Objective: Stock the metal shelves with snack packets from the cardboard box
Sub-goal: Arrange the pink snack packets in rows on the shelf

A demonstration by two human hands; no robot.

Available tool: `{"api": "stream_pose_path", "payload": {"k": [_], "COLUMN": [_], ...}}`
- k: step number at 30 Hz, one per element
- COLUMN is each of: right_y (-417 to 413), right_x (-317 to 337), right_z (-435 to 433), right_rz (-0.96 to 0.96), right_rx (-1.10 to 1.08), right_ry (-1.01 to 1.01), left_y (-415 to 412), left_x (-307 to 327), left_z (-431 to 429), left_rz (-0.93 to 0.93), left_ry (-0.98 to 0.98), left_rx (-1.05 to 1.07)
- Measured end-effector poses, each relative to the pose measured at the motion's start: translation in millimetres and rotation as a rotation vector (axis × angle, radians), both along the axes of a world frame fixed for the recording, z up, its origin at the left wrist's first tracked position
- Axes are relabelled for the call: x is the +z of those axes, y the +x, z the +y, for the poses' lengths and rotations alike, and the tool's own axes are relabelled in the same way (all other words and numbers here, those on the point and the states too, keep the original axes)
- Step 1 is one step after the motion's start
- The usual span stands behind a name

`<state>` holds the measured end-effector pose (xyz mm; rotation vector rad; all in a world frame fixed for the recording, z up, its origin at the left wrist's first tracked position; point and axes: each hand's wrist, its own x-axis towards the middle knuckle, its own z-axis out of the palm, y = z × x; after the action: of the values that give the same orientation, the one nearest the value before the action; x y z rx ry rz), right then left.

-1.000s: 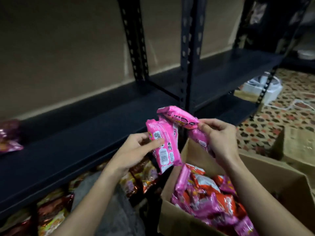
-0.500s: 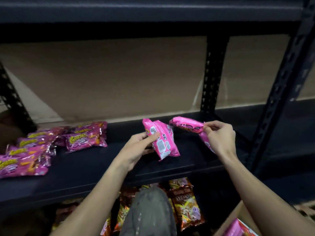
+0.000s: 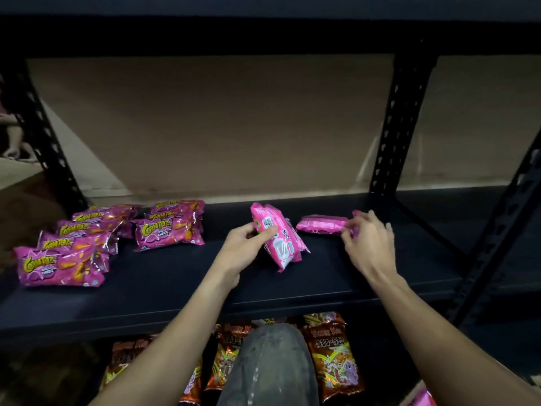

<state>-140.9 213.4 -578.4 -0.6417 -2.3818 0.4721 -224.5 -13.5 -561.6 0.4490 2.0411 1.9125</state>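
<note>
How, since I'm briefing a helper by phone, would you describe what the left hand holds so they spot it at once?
On the metal shelf, look right of the Corntoz packets lying face up. The left hand grips pink packets propped on edge, left of the flat packet in the right hand. Only they show a back side: QR code and white label panels.

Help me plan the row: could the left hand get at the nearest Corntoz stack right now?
Likely yes: only bare shelf lies between the left hand and the Corntoz stack, but it grips pink packets, so grasping would wait.
</note>
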Motion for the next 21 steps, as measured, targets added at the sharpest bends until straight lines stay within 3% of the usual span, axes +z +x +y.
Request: {"api": "stream_pose_path", "payload": {"k": [6, 9, 14, 17, 21], "right_y": [10.3, 19.1, 35.9, 33.9, 25.6], "right_x": [10.8, 34.1, 75.7, 77.5, 60.3], "right_z": [-2.0, -10.3, -48.8, -69.1, -74.5], "right_rz": [-0.214, -0.097, 0.113, 0.036, 0.028], "right_rx": [0.126, 0.188, 0.542, 0.640, 0.650], "right_ry": [0.064, -0.167, -0.598, -0.675, -0.709], "left_y": [-3.2, 3.7, 24.4, 34.3, 33.3], "left_x": [9.5, 17.3, 28.4, 27.3, 24.8], "left_z": [-7.7, -10.4, -14.6, -11.2, -15.3], "left_rz": [0.224, 0.353, 0.502, 0.658, 0.772], "left_ry": [0.130, 0.127, -0.210, -0.400, -0.514], "left_rx": [0.112, 0.107, -0.069, -0.095, -0.121]}}
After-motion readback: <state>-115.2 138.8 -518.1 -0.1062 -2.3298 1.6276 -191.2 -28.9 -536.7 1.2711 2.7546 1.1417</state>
